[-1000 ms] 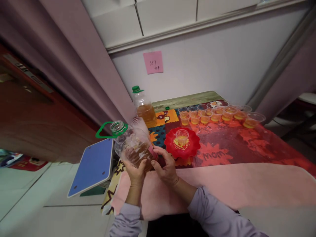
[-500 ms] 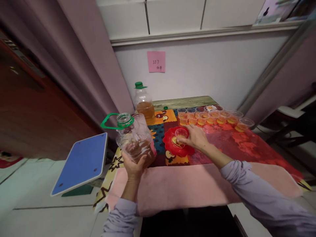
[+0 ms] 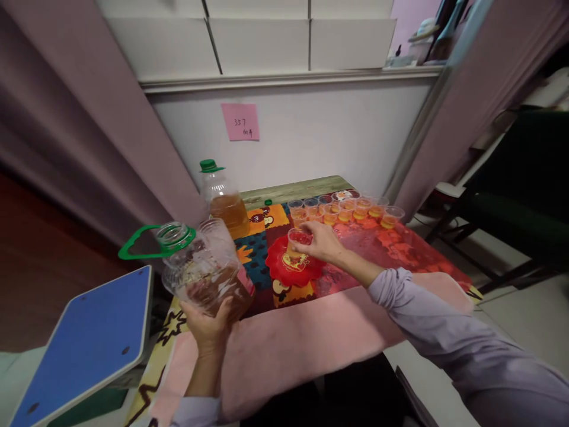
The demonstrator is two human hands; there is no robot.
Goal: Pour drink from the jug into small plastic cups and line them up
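Observation:
My left hand [image 3: 208, 323] is wrapped round the lower side of a large clear plastic jug [image 3: 213, 273], which is tilted and uncapped, with a green handle at its neck and amber liquid inside. Between the fingers and thumb of my right hand [image 3: 323, 240] is a small clear plastic cup [image 3: 294, 242]. That cup is held just above a red scalloped plate [image 3: 315, 271] with a yellow figure in its middle. Behind my right hand stand several clear cups [image 3: 345, 209] in rows, many with amber liquid in the bottom.
A second jug [image 3: 226, 207] with a green cap stands at the back left, near a small green cap [image 3: 268, 202]. A pink towel [image 3: 306, 332] lies along the table's front edge. A blue-topped stool [image 3: 89, 338] stands at left, a dark chair [image 3: 520, 190] at right.
My right hand has lifted the small cup off the red plate. My left hand still holds the jug. The whole view has swung to the right.

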